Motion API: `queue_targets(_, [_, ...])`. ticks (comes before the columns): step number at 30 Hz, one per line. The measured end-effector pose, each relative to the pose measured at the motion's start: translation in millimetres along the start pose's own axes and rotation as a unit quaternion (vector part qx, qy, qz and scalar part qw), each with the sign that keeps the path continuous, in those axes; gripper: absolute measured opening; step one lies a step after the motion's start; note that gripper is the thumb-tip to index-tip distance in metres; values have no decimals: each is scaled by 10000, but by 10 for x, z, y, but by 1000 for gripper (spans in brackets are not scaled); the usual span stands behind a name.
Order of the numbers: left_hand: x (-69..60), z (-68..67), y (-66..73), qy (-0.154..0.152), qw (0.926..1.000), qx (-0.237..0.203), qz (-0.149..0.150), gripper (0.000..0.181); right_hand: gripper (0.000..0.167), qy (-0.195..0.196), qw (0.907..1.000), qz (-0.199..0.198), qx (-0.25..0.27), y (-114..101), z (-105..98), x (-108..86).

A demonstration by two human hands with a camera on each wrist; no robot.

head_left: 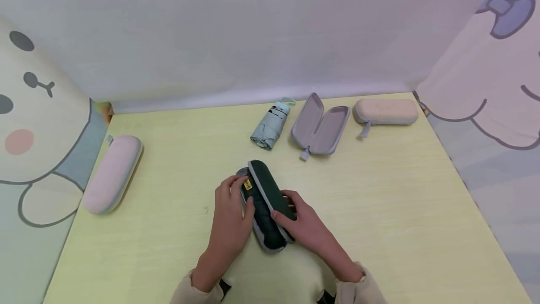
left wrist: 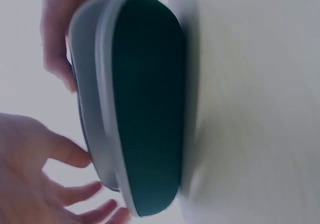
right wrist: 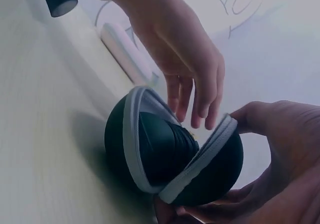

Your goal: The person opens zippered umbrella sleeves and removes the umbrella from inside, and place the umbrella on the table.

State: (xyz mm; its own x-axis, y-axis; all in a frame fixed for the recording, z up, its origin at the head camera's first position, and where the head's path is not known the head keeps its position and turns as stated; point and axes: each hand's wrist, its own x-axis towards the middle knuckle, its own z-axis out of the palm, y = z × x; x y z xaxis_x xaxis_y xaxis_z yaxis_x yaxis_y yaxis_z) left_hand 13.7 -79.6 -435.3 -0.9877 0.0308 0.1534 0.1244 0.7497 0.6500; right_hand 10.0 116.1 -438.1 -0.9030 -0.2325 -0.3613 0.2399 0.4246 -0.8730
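A dark green zip case (head_left: 274,190) with a grey zip edge stands partly unfolded on the table between both hands. Inside lies a rolled dark green bundle (right wrist: 157,146), seemingly a folded umbrella, with a small yellow label (head_left: 248,185). My right hand (head_left: 305,222) grips the lid half, thumb on the zip edge and fingers behind the shell. At the case's far left end is my left hand (head_left: 232,217), fingers loosely bent over the opening and close to the label. In the left wrist view its fingers (left wrist: 70,151) look spread beside the case wall.
At the back lie a light blue folded umbrella (head_left: 271,125), an unfolded lilac case (head_left: 320,125) and a closed peach case (head_left: 386,111). A closed pink case (head_left: 113,174) rests near the left edge. Cartoon-printed cloth walls (head_left: 261,32) bound the pale yellow table (head_left: 401,210).
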Motion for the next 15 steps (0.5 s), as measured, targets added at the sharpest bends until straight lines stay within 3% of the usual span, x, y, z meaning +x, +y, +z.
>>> queue_targets(9, [-159, 35, 254, -487, 9933, 942, -469, 64, 44, 226, 9973, 161, 679, 23, 11, -73])
queue_targets(11, [-177, 48, 308, -616, 9888, 1254, -523, 71, 43, 270, 9965, 171, 778, 28, 27, -86])
queue_targets(15, [-192, 100, 365, -695, 9746, 2103, -322, 81, 42, 379, 9954, 101, 868, 43, 72, -109])
